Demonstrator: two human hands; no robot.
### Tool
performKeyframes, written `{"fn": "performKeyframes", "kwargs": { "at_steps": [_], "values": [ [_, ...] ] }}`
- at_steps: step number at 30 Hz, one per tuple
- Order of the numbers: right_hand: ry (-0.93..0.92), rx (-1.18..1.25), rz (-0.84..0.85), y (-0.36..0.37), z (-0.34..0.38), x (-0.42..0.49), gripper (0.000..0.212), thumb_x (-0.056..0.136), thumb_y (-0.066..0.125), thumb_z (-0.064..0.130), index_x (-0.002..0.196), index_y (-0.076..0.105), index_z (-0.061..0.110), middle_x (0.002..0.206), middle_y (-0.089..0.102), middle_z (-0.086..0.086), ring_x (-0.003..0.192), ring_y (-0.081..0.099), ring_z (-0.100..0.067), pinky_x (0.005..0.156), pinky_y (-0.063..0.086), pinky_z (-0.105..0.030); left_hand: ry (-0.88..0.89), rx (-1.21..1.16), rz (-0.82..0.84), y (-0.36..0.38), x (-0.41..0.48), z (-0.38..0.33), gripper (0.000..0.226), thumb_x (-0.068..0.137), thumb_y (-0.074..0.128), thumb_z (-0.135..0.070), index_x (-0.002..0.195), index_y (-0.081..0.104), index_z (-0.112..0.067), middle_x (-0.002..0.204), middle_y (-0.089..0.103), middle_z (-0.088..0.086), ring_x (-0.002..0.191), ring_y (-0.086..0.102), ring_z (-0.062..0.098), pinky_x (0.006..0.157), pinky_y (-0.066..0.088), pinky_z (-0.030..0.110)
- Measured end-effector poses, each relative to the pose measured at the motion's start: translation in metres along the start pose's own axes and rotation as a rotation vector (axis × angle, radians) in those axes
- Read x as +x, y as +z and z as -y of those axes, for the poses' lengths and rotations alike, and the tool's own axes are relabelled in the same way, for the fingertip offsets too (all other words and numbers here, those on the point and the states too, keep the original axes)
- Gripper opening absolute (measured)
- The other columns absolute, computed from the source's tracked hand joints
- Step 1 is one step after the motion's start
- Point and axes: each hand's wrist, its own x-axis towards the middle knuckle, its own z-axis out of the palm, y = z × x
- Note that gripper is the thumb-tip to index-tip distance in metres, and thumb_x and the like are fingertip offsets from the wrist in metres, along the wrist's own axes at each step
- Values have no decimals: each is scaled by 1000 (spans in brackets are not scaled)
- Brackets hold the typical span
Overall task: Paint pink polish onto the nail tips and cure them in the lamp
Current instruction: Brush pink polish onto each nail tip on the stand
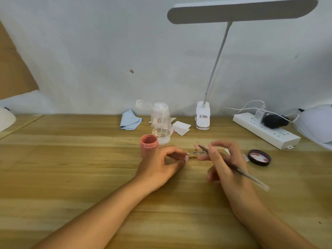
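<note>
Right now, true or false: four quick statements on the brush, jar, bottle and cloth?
1. The right hand grips the brush. True.
2. The pink polish jar is capped. False: it stands open, and its lid lies to the right of the right hand.
3. The clear bottle stands just behind the pink polish jar. True.
4. The blue cloth lies against the power strip. False: it lies left of the clear bottle, and the power strip is far to the right.
</note>
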Motion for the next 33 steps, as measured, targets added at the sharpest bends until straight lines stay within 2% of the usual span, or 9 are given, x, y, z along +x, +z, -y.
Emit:
{"fn": "performKeyframes", "kwargs": {
  "at_steps": [3, 7, 11, 13, 16, 18, 21, 29, 33],
  "values": [
    [-123, -153, -19, 1, -5, -3, 12, 96, 56, 16, 97, 60, 26, 73, 71, -1, 57, 59, -8, 56, 48, -20, 25, -62, -24, 3, 0, -5, 9, 82, 79, -18, 88, 74, -24, 84, 75, -10, 53, 49, -16, 51, 31, 4],
    [-334, -543, -1, 2, -13, -1, 23, 87, 65, 11, 100, 54, 26, 81, 65, 11, 73, 63, -4, 66, 50, -18, 56, -126, -80, 2, -1, -9, 7, 80, 81, -20, 82, 75, -22, 82, 75, -7, 43, 40, -4, 46, 26, 9],
    [-146, -260, -49, 1, -15, 12, 19, 99, 47, 11, 100, 54, 29, 73, 68, 1, 68, 62, -9, 74, 52, -30, 54, -172, -42, 3, -1, -16, 10, 82, 79, -14, 83, 71, -20, 81, 73, -8, 46, 45, -6, 47, 27, 9],
    [-163, -170, -46, -1, -14, 6, 29, 99, 44, 13, 93, 54, 39, 69, 69, -9, 68, 63, -9, 69, 46, -21, 35, -215, -10, 6, 0, -21, 12, 83, 77, -10, 86, 70, -19, 83, 75, -3, 59, 58, -8, 53, 33, 6],
    [-359, -382, 34, -1, -19, 3, 39, 88, 61, -1, 98, 45, 34, 78, 70, 6, 69, 65, -11, 65, 50, -16, -14, -284, -7, 7, -2, -21, 13, 82, 77, -9, 89, 73, -19, 88, 77, -3, 84, 71, 5, 72, 47, 13],
    [-384, -434, 57, -1, -21, 4, 45, 80, 71, 1, 101, 43, 30, 89, 67, 16, 77, 67, -12, 70, 55, -25, -58, -317, 2, 8, -3, -22, 12, 81, 78, -11, 88, 74, -20, 88, 77, -5, 88, 72, 7, 82, 53, 20],
    [-387, -427, 13, -2, -22, 4, 45, 78, 77, 7, 104, 44, 25, 88, 64, 17, 77, 66, -13, 69, 56, -33, -85, -352, 31, 9, -4, -25, 11, 84, 76, -10, 89, 76, -20, 88, 78, -2, 90, 73, 10, 89, 55, 26],
    [-436, -490, -23, 0, -14, 1, 45, 78, 77, 2, 107, 45, 16, 87, 63, 13, 82, 64, -5, 70, 52, -20, -43, -322, 69, 9, -4, -29, 10, 88, 71, -11, 94, 70, -19, 88, 77, -1, 89, 72, 10, 87, 54, 23],
    [-453, -501, -40, 0, -13, 4, 47, 75, 77, -1, 106, 44, 14, 88, 60, 12, 81, 62, -5, 69, 52, -20, 21, -242, 69, 9, -5, -30, 12, 88, 71, -12, 90, 66, -23, 84, 76, -9, 73, 64, -6, 64, 40, 10]
  ]
}}
